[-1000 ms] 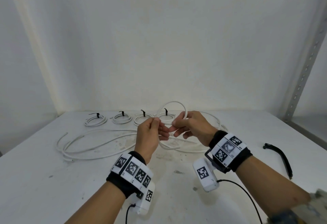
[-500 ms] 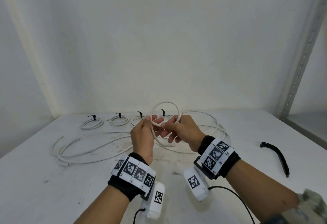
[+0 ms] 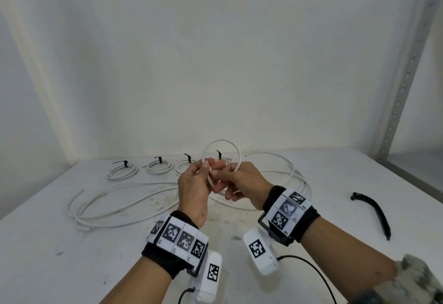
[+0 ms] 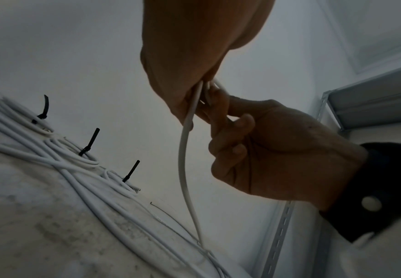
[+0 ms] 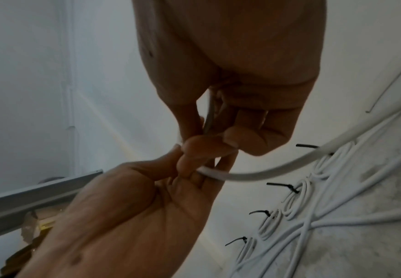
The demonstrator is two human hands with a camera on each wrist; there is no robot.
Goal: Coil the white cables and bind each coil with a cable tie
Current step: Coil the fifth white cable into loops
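Grips: both hands point(image 3: 217, 183) pinch cable loop point(image 3: 221, 145).

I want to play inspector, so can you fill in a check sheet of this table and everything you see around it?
Surface: white table, stained and scuffed near the middle.
Job's things: four tied coils in a row at the back; loose white cables sprawled in front; black cable ties lying at the right.
Clutter: nothing seen.
Hands: left hand and right hand both pinch one white cable loop held above the table.
Cables: black leads run from the wrist cameras.
Surroundings: white walls; metal shelf post at right.
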